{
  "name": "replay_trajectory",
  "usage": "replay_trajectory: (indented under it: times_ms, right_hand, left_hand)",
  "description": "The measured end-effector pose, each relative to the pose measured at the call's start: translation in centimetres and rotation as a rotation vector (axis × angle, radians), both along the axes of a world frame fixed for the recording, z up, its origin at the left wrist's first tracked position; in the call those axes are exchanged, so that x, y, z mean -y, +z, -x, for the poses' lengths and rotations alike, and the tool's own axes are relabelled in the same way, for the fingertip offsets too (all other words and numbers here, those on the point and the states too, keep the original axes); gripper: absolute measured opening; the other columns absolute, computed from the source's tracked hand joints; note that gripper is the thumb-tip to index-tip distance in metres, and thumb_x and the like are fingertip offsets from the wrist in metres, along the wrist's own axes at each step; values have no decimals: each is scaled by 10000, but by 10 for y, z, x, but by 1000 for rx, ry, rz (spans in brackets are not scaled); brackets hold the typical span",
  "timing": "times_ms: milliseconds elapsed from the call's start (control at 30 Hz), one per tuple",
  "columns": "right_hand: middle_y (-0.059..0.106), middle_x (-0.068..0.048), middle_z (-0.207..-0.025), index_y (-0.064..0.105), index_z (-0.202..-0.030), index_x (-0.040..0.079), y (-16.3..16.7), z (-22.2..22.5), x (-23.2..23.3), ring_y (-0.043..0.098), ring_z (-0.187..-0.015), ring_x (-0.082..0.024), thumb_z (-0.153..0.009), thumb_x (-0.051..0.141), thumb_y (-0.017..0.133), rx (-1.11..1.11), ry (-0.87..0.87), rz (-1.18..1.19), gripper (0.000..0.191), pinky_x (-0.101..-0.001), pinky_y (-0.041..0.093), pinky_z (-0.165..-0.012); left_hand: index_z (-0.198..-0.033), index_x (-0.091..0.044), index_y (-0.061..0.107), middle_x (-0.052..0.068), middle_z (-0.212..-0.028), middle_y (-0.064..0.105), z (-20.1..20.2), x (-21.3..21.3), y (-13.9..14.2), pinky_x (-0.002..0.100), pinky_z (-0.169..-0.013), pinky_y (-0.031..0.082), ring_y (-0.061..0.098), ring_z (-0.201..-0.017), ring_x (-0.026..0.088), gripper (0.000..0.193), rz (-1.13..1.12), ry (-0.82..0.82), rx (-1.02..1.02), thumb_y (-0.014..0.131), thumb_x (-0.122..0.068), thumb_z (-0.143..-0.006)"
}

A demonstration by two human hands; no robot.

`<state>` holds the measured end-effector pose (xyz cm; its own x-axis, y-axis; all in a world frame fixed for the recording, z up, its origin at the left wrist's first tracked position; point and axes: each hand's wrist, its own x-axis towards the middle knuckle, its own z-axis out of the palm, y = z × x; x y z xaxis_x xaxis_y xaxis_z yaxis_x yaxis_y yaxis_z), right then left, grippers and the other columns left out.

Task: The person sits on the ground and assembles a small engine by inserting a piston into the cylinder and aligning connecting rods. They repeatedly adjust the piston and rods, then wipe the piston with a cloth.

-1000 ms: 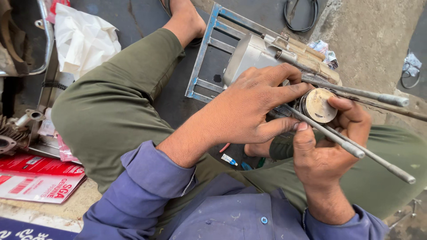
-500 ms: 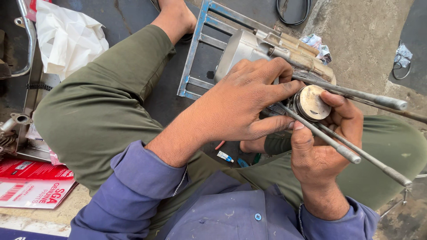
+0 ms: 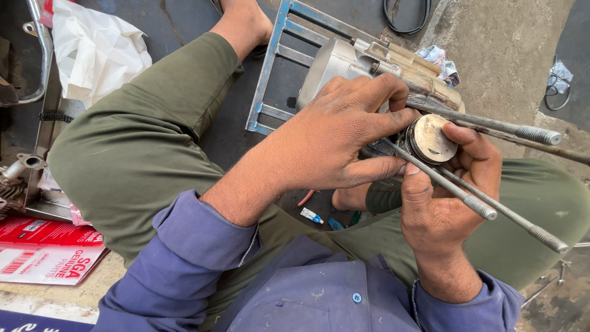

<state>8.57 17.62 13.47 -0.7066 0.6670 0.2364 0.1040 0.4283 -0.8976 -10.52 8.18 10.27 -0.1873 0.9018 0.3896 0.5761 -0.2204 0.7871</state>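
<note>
- Two hands work over an engine block (image 3: pixel 335 61) that lies on a blue metal frame (image 3: pixel 270 80) on the floor, between the person's folded legs; since a second ago the block and frame sit in the same place, and only the view has drifted a little.
- Four long threaded rods (image 3: pixel 491 126) stick out of the block toward the right, unmoved across the three pictures.
- Left hand (image 3: pixel 332 138) lies closed over the near end of the block, thumb and forefinger pinching at the edge of the piston, much as it did before.
- Right hand (image 3: pixel 445 203) cups the piston from below, thumb pressed on one rod and fingers curled round the far side; its grip looks slightly tighter now.
- Round metal piston (image 3: pixel 430 138) sits between the rods, flat crown facing up, held by both hands and barely shifted, so I judge the fitting is slow and careful.
</note>
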Motion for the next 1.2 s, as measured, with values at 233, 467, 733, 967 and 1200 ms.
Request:
replay_trajectory:
  times_ms: [233, 467, 733, 967, 1200]
  right_hand:
    - [526, -125, -1329, 420, -1404, -27, -5, 3, 4, 590, -1252, -141, -1098, 263, 710, -29, -37, 2, 512, -281, 574, -1140]
    - [536, -117, -1330, 434, -1424, -15, -7, 4, 5, 594, -1242, -130, -1083, 228, 711, -46, -48, 45, 502, -265, 554, -1123]
    - [551, -121, -1366, 454, -1445, -41, -2, -4, -6, 576, -1235, -131, -1077, 242, 748, -23, 30, 39, 550, -270, 535, -1150]
    - [567, -133, -1376, 458, -1479, -60, -6, -10, -8, 607, -1266, -149, -1096, 249, 745, -13, 57, 27, 569, -281, 548, -1141]
    - [571, -132, -1367, 446, -1487, -54, -5, -11, -7, 616, -1243, -146, -1107, 263, 727, -15, 66, 50, 570, -275, 551, -1122]
  left_hand:
    - [-1280, -103, 688, 69, -1293, 546, -1, -1, -1, 462, -1088, 410, 569, -1253, 242, 485, -27, 15, 1, 755, -443, -941]
    - [-1352, -68, 643, 109, -1339, 541, -1, 1, 4, 474, -1093, 400, 556, -1282, 280, 543, -25, 11, 1, 739, -417, -947]
    - [-1441, -13, 579, 158, -1377, 641, -17, 19, 24, 437, -1078, 507, 654, -1203, 340, 616, -14, 125, 94, 681, -319, -916]
    - [-1329, 7, 660, 155, -1228, 708, -28, 14, 26, 437, -1015, 524, 700, -1107, 327, 540, 15, 222, 87, 716, -364, -941]
    - [-1287, -11, 701, 126, -1168, 741, -22, 9, 26, 359, -920, 588, 740, -1044, 274, 535, 42, 161, 344, 746, -372, -895]
